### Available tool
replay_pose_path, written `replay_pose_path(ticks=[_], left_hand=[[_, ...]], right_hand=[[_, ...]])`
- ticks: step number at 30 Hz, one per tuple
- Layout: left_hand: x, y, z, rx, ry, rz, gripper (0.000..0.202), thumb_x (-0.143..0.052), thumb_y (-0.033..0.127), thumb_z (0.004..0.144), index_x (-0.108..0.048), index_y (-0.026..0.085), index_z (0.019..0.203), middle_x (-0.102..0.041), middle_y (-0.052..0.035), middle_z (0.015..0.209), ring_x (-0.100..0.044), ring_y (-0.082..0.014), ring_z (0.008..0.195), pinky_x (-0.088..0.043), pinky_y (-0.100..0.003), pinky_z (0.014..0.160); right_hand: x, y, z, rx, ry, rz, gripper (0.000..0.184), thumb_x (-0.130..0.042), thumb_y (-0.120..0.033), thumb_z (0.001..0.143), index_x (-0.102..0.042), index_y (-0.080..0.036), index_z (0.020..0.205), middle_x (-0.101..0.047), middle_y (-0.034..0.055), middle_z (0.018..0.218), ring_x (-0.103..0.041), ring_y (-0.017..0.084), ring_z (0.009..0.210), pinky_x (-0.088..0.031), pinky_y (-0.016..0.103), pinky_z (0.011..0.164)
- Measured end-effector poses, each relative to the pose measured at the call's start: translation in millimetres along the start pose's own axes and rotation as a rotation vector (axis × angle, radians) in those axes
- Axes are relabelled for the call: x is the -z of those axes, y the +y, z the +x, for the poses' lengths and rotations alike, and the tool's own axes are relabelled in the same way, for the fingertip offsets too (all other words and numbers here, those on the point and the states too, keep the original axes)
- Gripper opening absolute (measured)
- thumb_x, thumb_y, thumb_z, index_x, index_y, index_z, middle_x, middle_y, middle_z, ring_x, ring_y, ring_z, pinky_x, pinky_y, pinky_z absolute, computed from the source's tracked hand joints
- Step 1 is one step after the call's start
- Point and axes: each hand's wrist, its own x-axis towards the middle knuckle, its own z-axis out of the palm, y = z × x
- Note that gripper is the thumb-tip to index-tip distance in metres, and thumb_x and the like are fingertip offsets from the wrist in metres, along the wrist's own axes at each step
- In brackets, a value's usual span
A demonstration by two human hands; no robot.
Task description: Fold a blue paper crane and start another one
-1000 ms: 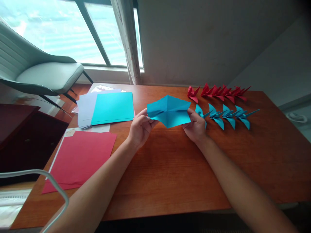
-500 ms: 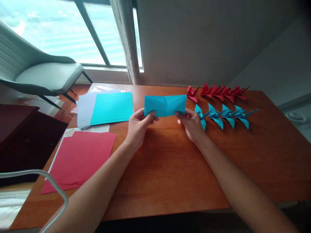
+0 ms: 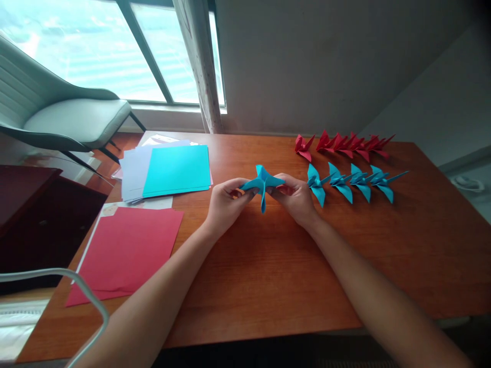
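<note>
Between my hands, above the table, is a blue sheet of origami paper point(image 3: 262, 179) pushed into a star-like shape, with flaps pointing left, right, away and toward me. My left hand point(image 3: 229, 202) pinches its left flap between thumb and fingers. On the other side, my right hand point(image 3: 294, 197) grips the right flap the same way. Parts of the side flaps are covered by my fingers. Close to my right hand stands a row of several blue paper cranes point(image 3: 359, 185).
Several red paper cranes point(image 3: 347, 145) line up behind the blue ones. To the left lie blue sheets point(image 3: 178, 171), pale lilac sheets point(image 3: 134, 171) and red sheets point(image 3: 130, 250) on the wooden table point(image 3: 268, 286). A white cable point(image 3: 86, 291) curves across the lower left. A chair point(image 3: 80, 120) stands beyond.
The blue paper was a flat, wide rectangle with a centre crease. My hands have come closer together, and it has buckled into a shape with flaps standing out on four sides.
</note>
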Motion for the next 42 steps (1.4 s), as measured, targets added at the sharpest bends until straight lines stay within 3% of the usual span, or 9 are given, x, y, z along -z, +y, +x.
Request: replay_pose_path(ticks=[7,15,27,42], left_hand=[[0.5,0.1,-1.1,-0.085,-0.041,0.115,0.007,-0.074,0.023,0.076,-0.079,0.020,0.080,-0.072,-0.0010,0.075,-0.058,-0.0155,0.069,-0.045,-0.026,0.066],[2.4,1.3,-1.0,-0.093,-0.068,0.145,0.008,-0.073,0.026,0.078,-0.078,0.019,0.076,-0.068,-0.0002,0.070,-0.054,-0.0146,0.065,-0.043,-0.025,0.063],[1.1,2.6,-1.2,-0.081,-0.085,0.117,0.011,-0.073,0.027,0.079,-0.074,0.018,0.073,-0.069,-0.0001,0.070,-0.056,-0.0148,0.065,-0.045,-0.025,0.062],[1.0,2.8,-0.4,-0.042,-0.122,0.102,0.016,-0.069,0.030,0.081,-0.068,0.015,0.074,-0.067,-0.0004,0.071,-0.056,-0.0126,0.065,-0.044,-0.022,0.061]], right_hand=[[-0.7,-0.1,-1.3,0.086,-0.058,-0.062,0.014,-0.078,-0.040,0.079,-0.072,-0.028,0.082,-0.069,0.0007,0.086,-0.063,0.021,0.085,-0.053,0.036,0.081],[-1.5,1.8,-2.2,0.088,-0.080,-0.104,0.012,-0.075,-0.040,0.082,-0.073,-0.028,0.082,-0.070,0.0014,0.089,-0.064,0.022,0.087,-0.053,0.037,0.081],[-3.4,-0.2,-3.1,-0.007,-0.039,-0.012,0.022,-0.081,-0.043,0.074,-0.069,-0.025,0.073,-0.066,-0.0008,0.076,-0.060,0.019,0.075,-0.048,0.033,0.070],[-0.8,6.4,-2.7,-0.019,-0.088,-0.052,0.025,-0.075,-0.044,0.079,-0.063,-0.022,0.073,-0.059,-0.0006,0.074,-0.055,0.017,0.072,-0.049,0.032,0.072]])
